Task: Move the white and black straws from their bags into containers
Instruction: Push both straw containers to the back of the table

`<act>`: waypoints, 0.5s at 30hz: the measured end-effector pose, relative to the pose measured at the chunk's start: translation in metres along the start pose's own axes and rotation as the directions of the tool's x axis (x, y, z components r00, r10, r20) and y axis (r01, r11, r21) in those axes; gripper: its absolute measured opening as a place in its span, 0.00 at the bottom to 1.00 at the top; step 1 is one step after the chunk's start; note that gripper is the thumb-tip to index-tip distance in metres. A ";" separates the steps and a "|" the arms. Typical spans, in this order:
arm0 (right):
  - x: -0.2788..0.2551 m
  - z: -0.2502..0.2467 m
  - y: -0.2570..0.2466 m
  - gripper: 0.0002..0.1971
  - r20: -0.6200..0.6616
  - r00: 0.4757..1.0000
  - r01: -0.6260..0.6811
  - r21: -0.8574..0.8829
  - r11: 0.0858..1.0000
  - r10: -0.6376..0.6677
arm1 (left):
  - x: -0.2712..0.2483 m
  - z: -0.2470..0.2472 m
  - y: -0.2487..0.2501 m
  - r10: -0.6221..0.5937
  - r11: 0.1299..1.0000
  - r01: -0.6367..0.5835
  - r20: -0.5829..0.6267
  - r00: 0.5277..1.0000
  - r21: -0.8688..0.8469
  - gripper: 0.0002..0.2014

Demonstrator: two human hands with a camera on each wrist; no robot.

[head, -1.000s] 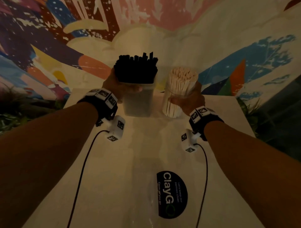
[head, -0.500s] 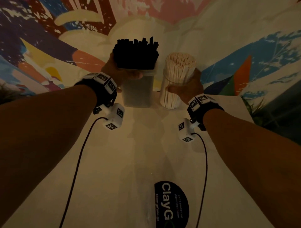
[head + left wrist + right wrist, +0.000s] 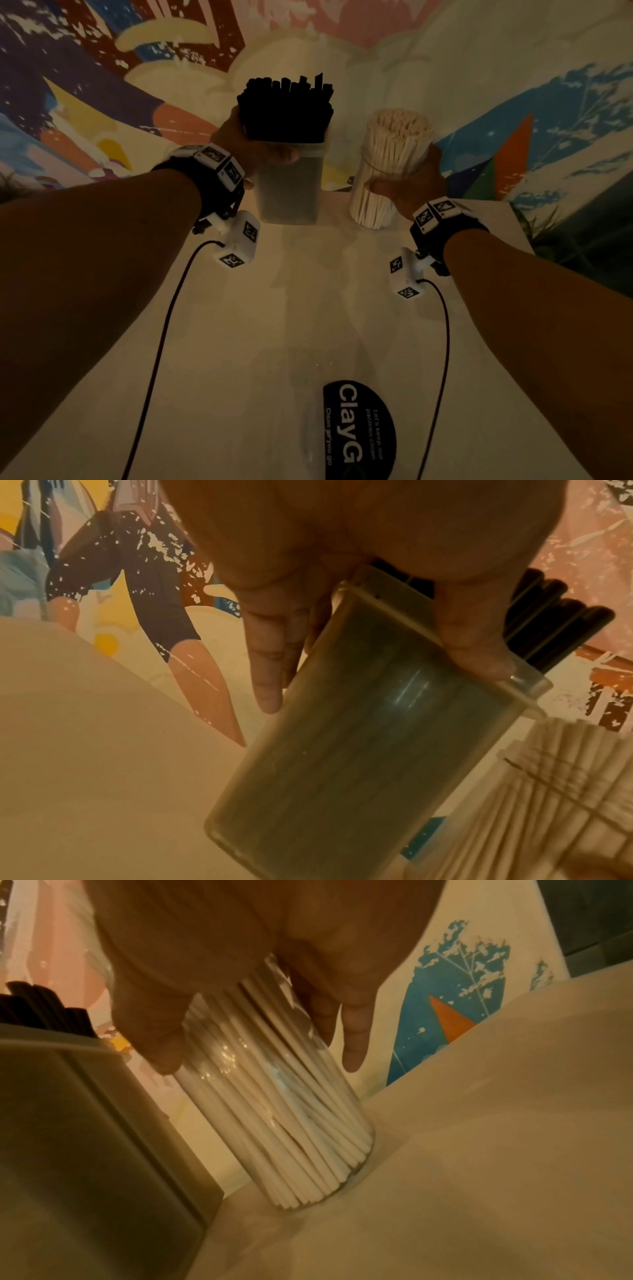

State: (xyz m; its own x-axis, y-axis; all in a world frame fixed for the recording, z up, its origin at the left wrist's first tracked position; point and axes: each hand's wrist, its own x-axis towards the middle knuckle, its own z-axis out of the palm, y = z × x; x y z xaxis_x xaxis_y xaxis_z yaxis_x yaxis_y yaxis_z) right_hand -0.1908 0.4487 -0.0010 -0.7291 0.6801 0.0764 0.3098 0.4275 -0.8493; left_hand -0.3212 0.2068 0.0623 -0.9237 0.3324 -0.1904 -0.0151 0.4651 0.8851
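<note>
A rectangular frosted container (image 3: 289, 192) (image 3: 359, 750) (image 3: 85, 1137) full of black straws (image 3: 286, 109) (image 3: 561, 620) stands at the far end of the table. My left hand (image 3: 250, 150) (image 3: 359, 593) grips it near the rim, thumb in front and fingers behind. To its right, a clear round jar (image 3: 383, 192) (image 3: 274, 1096) packed with white straws (image 3: 399, 126) (image 3: 565, 791) rests on the table. My right hand (image 3: 409, 186) (image 3: 257, 974) wraps around the jar's upper part.
The pale table (image 3: 274, 325) stretches toward me with a black oval "ClayGo" sticker (image 3: 359, 431) near its front. A colourful mural wall (image 3: 102, 85) stands right behind both containers. Cables run from the wrist cameras along the table.
Both hands have kept their grips, and the two containers have shifted slightly farther toward the wall while my view tilted up.
</note>
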 end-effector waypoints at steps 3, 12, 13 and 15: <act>0.000 -0.008 0.002 0.56 -0.008 1.000 0.004 -0.023 1.000 -0.004 | 0.000 -0.001 0.000 -0.010 1.000 0.010 -0.006 1.000 0.000 0.48; 0.000 -0.011 0.001 0.56 0.008 1.000 0.004 -0.020 1.000 -0.004 | -0.001 0.000 0.001 -0.003 0.999 0.004 0.005 1.000 -0.034 0.47; 0.001 -0.012 0.000 0.55 0.012 1.000 0.010 -0.022 1.000 -0.009 | 0.000 0.000 0.000 -0.002 0.999 0.002 0.004 1.000 -0.038 0.47; 0.000 -0.013 -0.001 0.55 0.016 1.000 0.013 -0.026 1.000 -0.013 | 0.000 0.000 -0.001 0.005 0.999 -0.005 0.006 1.000 -0.037 0.47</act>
State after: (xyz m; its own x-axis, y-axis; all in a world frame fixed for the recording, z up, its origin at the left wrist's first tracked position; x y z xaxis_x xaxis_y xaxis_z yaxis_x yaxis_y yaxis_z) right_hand -0.1827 0.4558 0.0070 -0.7429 0.6648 0.0784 0.3162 0.4517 -0.8343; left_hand -0.3212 0.2060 0.0613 -0.9216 0.3393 -0.1883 -0.0247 0.4328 0.9011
